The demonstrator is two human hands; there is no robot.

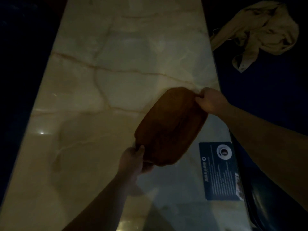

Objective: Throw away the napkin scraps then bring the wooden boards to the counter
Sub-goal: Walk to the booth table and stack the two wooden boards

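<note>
The wooden boards [170,127] are held as a stack over the marbled bench [103,84], one short end pinched in the left hand [133,160], the opposite end clenched in the right hand [210,100]. Gripping both ends likely keeps the stack level and together. No napkin scraps are seen; a crumpled shirt [260,30] lies well apart.

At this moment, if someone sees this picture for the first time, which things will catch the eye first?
First, the brown wooden board at the centre, held over the pale marble surface by the left hand at its near end and the right hand at its far end. Next, the crumpled beige cloth at upper right on the dark area, and the dark printed card lying at lower right.
</note>
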